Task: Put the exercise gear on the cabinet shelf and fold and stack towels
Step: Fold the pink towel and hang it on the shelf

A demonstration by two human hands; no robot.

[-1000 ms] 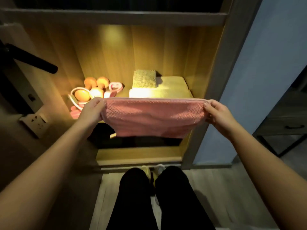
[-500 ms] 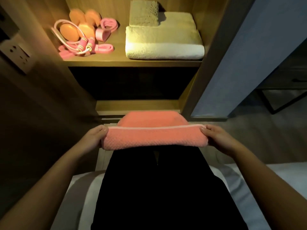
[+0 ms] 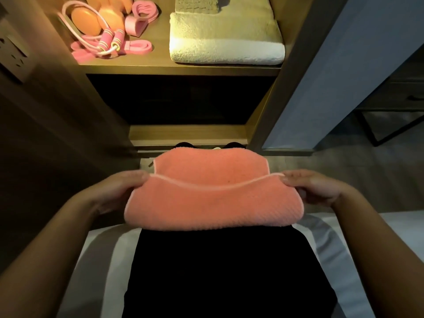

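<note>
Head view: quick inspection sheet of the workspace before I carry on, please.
Surface: cabinet shelf, lit, gear at left, towels at right.
Job's things: pink towel, half folded, over the lap; white towel with small folded towel on top; jump rope, orange weights, pink bands on the shelf.
Clutter: nothing seen.
Grippers: left hand and right hand each pinch an end of the pink towel's edge.
Cables: nothing seen.
Surroundings: wall socket at left, blue wall at right, bed under the person.
</note>
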